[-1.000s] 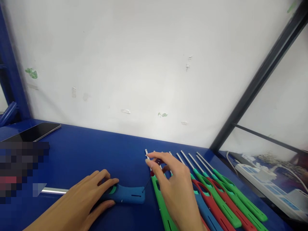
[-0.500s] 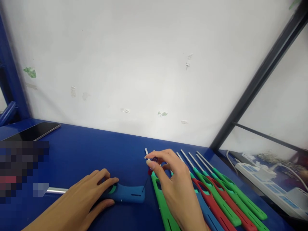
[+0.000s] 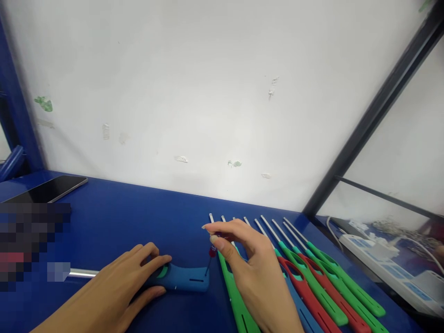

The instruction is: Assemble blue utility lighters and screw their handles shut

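A blue long-necked lighter (image 3: 183, 279) lies flat on the blue table, its metal tube pointing left. My left hand (image 3: 138, 273) is closed around its middle, thumb on the near side and fingers over the far side. Between the thumb and fingertips of my right hand (image 3: 249, 263) is a small screwdriver (image 3: 212, 251) with a red, see-through handle. The thin shaft slants down, and its tip meets the handle end of the lighter, beside the dark slot. My right fingers partly hide the top of the screwdriver.
Several green, red and blue lighters (image 3: 326, 296) lie in a row under and beyond my right hand. A phone (image 3: 58, 187) rests at the back left, near a blurred-out patch. White power strips (image 3: 391, 273) stand at the right, past a dark post. A white wall (image 3: 208, 92) rises behind.
My right fingers have shifted slightly on the screwdriver's handle, and the screwdriver stands a little more upright. My left hand and the blue lighter stay in place.
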